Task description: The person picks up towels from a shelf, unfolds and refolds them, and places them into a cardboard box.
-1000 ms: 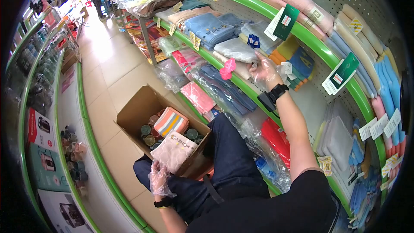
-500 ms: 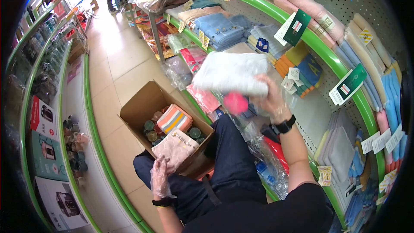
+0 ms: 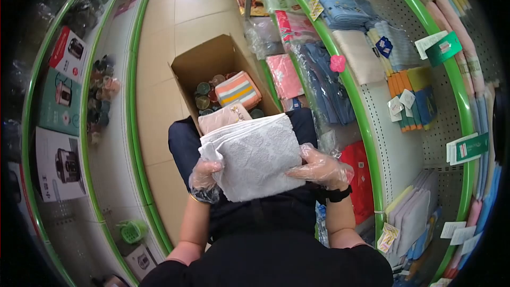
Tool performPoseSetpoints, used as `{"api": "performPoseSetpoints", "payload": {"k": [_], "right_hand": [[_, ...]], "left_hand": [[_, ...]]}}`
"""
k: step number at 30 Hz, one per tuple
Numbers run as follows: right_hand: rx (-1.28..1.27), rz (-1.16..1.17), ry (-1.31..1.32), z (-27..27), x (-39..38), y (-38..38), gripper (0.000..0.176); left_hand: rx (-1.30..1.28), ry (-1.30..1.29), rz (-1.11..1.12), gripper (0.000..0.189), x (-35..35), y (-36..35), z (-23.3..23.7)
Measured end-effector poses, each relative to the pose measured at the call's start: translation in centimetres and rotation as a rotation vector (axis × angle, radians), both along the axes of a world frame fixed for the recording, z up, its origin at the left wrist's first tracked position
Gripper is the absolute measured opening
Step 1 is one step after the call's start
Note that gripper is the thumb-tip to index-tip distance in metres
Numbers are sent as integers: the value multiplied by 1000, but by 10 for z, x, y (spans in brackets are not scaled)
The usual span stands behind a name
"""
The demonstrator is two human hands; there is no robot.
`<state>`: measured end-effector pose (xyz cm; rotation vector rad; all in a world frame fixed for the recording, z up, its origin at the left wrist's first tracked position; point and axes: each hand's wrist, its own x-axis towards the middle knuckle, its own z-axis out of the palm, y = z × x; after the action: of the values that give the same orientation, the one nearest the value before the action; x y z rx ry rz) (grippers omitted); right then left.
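You grip the grey towel, likely light and floppy, by its edges: left hand nine o'clock, right hand three.

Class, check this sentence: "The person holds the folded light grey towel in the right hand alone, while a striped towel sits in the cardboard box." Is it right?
Not quite: the head view shows the left hand gripping the light grey towel too, together with the right hand. The rest stands.
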<state>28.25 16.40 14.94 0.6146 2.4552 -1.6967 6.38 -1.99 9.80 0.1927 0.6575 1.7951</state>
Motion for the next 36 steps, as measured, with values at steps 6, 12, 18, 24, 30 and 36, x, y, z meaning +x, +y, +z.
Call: {"api": "performPoseSetpoints", "payload": {"k": [6,12,18,24,30,36], "right_hand": [[-141,-175,110,13,-28,-13,57],[-245,-328,331,-14,-33,-11,55],[-511,-403,229,-6,-33,-21,46],[-386,-712,181,-38,-34,-21,38],[-30,-740,347,-28,-50,-17,55],[-74,-729,194,-82,-26,0,65]], "left_hand": [[-152,130,155,72,2,4,19],[-109,-28,130,67,0,1,-3],[-109,-61,66,71,9,8,-7],[-50,34,28,86,16,8,-8],[-325,634,-272,49,8,17,-2],[-335,760,-301,44,17,6,-32]]}}
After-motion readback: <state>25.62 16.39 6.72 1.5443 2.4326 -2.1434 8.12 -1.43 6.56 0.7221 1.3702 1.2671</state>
